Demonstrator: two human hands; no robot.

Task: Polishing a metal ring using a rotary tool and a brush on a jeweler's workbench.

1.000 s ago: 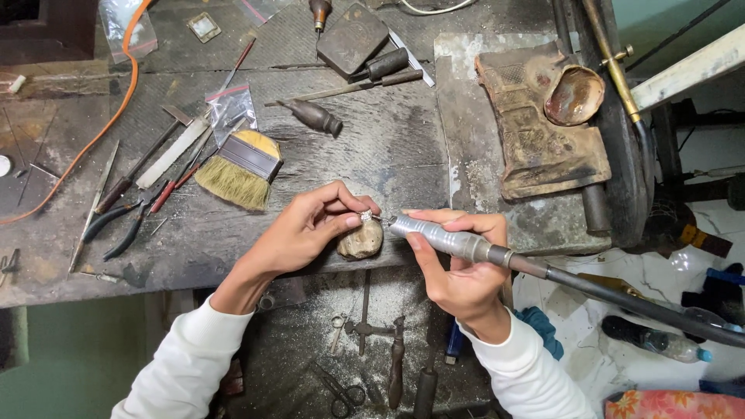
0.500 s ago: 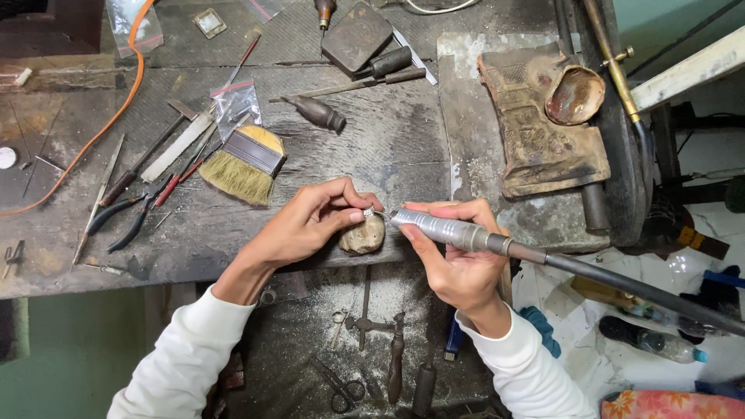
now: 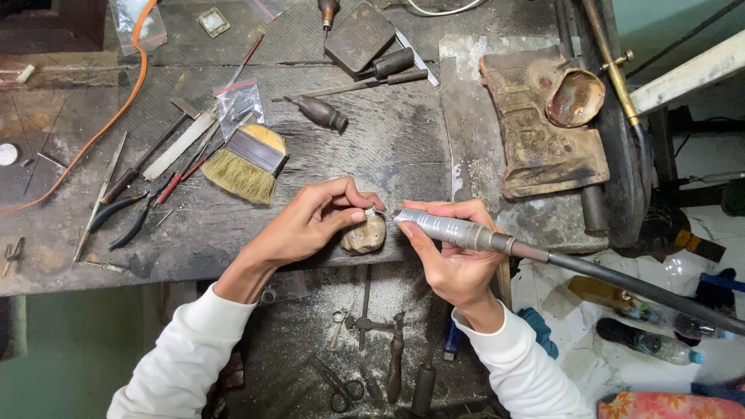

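My left hand [image 3: 314,221] pinches a small silver ring [image 3: 371,211] against a worn wooden bench pin [image 3: 363,235] at the front edge of the workbench [image 3: 388,147]. My right hand [image 3: 450,260] grips a metal rotary handpiece [image 3: 446,229] like a pen, its tip touching the ring from the right. A black flexible shaft [image 3: 644,289] runs from the handpiece off to the lower right. Both sleeves are white.
A flat bristle brush [image 3: 248,164], pliers [image 3: 128,213], files and gravers lie on the bench to the left. A brown moulded block with a small bowl [image 3: 576,97] sits at the right. Scissors [image 3: 337,384] and tools lie in the tray below; plastic bottles [image 3: 648,341] lie on the floor.
The hands stay on the ring and handpiece; the view has shifted slightly, with the handpiece tip held against the ring throughout.
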